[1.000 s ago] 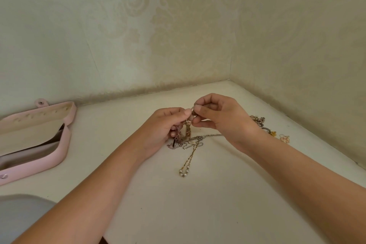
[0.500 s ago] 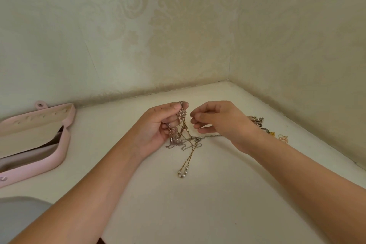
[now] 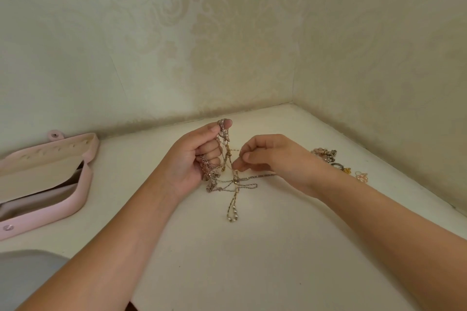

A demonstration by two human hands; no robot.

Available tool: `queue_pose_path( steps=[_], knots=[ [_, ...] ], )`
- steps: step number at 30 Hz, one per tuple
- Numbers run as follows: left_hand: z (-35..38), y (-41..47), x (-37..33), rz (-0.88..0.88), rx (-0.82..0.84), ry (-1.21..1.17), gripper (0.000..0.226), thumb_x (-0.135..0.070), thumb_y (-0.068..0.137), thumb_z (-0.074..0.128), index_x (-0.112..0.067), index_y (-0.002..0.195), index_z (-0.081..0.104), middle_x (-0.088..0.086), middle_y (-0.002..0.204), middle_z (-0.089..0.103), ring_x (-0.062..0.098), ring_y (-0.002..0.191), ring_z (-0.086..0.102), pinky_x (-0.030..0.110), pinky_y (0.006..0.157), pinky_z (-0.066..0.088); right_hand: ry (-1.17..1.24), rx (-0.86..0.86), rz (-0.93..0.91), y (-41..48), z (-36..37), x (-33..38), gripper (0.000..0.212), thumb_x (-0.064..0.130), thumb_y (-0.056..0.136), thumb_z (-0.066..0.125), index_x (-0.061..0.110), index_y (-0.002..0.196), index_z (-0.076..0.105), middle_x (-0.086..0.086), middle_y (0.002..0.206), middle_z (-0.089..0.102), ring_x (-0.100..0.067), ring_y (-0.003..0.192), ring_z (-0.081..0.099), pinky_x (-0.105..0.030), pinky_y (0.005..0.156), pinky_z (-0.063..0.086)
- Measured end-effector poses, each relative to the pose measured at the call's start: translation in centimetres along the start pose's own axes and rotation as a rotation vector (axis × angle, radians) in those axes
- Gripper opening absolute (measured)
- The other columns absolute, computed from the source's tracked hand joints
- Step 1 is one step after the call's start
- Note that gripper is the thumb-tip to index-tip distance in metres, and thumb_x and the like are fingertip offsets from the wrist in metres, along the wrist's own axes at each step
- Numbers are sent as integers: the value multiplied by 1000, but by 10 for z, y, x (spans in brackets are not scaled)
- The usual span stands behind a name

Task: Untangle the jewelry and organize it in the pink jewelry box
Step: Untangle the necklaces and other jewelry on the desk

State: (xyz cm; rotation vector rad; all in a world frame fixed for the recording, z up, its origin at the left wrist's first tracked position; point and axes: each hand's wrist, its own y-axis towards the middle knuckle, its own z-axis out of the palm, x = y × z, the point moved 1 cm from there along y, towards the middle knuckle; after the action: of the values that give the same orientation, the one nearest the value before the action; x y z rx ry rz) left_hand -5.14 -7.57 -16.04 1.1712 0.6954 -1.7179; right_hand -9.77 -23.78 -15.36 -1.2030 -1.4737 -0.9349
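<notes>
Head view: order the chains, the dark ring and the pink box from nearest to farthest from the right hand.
1. Chains: at the right hand's fingertips.
2. Dark ring: just right of its wrist.
3. Pink box: far left, open.

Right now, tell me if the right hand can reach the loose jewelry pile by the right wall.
Probably yes. The loose jewelry pile lies on the table close beside the right hand, nothing between. That hand seems to pinch a strand of the tangled chains, so it must let go first.
</notes>
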Motion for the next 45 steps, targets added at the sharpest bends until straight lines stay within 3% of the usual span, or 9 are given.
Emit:
queue_pose_path(
  steps=[8,14,19,24,28,31,41,43,45],
  knots=[
    [-6,1,-3,58,-49,59,24,-23,78,56,-21,99,68,-14,42,21,4,43,21,20,45,19,377,7,52,-6,-7,12,18,2,91,44,7,75,51,-5,56,35,-18,49,38,-29,62,54],
    [-3,-2,-7,162,-120,83,31,-6,91,47,-16,118,59,-6,41,49,11,71,48,27,78,43,161,46,129,-13,-18,21,14,6,93,50,6,84,61,3,53,32,-8,42,22,-16,35,21],
    [-8,1,-7,157,-121,7,41,1,91,47,-21,123,60,-4,58,49,8,59,51,26,65,56,-227,-8,173,-22,-30,29,22,17,95,50,8,87,69,2,49,37,-8,37,25,-16,37,23],
    [-9,0,-6,157,-135,165,48,2,89,50,-33,120,62,-10,63,43,5,52,30,14,40,23,-802,-212,166,-32,-43,39,22,29,89,58,20,72,69,3,53,52,-14,48,47,-22,48,36],
    [-5,-1,-2,157,-159,375,55,0,89,53,-41,127,55,-15,58,43,4,52,30,15,42,20,-851,-263,259,-39,-48,42,25,28,88,60,15,68,68,0,54,64,-13,50,53,-25,55,44],
    [-4,-2,-1,154,-176,439,63,-5,90,58,-50,132,46,-5,87,62,6,66,44,15,44,25,-888,-266,329,-42,-47,43,26,25,89,57,10,70,67,-2,54,67,-13,58,59,-24,57,45],
    [-3,-6,-3,181,-151,500,86,-14,84,69,-54,142,20,1,89,72,8,48,29,18,44,28,-856,-337,459,-52,-63,50,21,27,84,68,6,80,72,1,49,64,-11,61,55,-22,51,35],
    [1,-8,-2,171,-111,592,94,-16,80,73,-51,145,14,5,89,73,7,52,23,19,51,38,-851,-331,479,-53,-65,50,24,30,82,70,6,81,71,-1,54,66,-12,61,54,-23,52,36],
    [5,-10,-1,131,-63,722,99,-16,79,74,-45,148,10,10,89,74,-2,71,19,35,94,45,-860,-325,498,-52,-66,49,26,32,81,72,6,83,71,0,58,68,-12,65,56,-22,55,38]
  ],
)
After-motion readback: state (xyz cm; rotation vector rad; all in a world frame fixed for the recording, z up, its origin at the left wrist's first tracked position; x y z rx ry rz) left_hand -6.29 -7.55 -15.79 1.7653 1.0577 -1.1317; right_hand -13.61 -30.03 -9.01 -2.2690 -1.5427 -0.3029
